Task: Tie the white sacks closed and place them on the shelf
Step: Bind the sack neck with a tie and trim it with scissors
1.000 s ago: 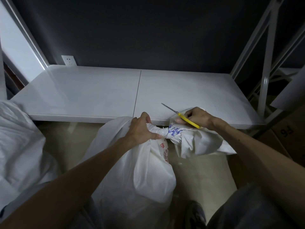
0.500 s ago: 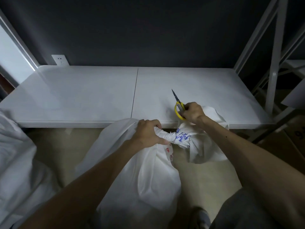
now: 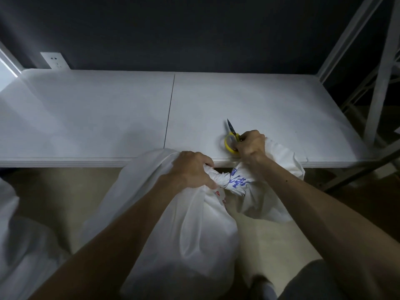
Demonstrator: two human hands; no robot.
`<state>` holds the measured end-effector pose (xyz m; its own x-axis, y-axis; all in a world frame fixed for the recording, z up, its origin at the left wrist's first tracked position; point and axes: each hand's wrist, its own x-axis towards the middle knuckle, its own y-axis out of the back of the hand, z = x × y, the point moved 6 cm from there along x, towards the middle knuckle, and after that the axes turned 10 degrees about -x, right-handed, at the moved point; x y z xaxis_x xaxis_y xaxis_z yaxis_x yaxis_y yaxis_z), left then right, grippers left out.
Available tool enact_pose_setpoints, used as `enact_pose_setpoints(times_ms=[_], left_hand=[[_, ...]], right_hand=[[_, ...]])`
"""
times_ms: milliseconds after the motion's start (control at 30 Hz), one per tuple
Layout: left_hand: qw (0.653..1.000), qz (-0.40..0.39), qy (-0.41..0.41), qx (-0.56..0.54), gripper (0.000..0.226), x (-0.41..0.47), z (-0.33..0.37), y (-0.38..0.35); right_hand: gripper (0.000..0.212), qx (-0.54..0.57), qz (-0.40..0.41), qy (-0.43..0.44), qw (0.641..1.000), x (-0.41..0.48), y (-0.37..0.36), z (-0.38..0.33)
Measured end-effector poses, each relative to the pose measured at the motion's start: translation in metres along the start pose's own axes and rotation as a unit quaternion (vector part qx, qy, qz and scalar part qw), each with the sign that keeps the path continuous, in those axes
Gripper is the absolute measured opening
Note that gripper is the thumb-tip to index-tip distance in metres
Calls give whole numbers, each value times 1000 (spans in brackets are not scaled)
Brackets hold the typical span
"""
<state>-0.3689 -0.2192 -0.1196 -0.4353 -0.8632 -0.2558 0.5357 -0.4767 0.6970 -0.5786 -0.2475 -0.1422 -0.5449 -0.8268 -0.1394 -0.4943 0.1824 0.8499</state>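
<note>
1. White shelf boards [image 3: 108, 118] fill mid-frame, a dark seam between them, below a dark grey wall [image 3: 194, 29] with a socket [image 3: 54, 60] at upper left.
2. Pale metal uprights [image 3: 381, 83] stand at right; beige floor [image 3: 270, 245] lies below.
3. The white sack [image 3: 173, 224] stands lower centre against the shelf edge; the left hand [image 3: 190, 169] grips its twisted neck with curled fingers.
4. The right hand [image 3: 252, 146] clasps yellow-handled scissors [image 3: 230, 141] above the shelf edge.

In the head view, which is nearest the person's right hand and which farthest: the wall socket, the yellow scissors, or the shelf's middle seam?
1. Yellow scissors: held in the right hand.
2. Shelf seam: to the hand's left, mid-shelf.
3. Wall socket: far left, on the back wall.
</note>
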Motion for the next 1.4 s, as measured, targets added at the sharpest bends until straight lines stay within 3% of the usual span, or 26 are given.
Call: enact_pose_setpoints(times_ms=[433,700,867,1133,1267,1400], left_hand=[[999,-20,18,26,60,18,-5,-4],[997,-57,21,54,72,12,-9,-4],[997,-63,28,44,75,0,-7,-4],[996,-85,3,-13,56,-57,8,8],[997,-58,-15,-50,55,-91,13,20],[995,-65,4,-77,36,-125,18,42]], right_hand=[[40,-31,-4,-9,999,13,-28,-4],[22,-34,28,-6,999,7,-6,-5],[21,-38,-9,54,998,-14,15,-12],[30,-98,-50,152,982,-87,56,-10],[47,-172,-94,218,956,-130,73,-18],[65,-211,-150,239,936,-166,92,-41]])
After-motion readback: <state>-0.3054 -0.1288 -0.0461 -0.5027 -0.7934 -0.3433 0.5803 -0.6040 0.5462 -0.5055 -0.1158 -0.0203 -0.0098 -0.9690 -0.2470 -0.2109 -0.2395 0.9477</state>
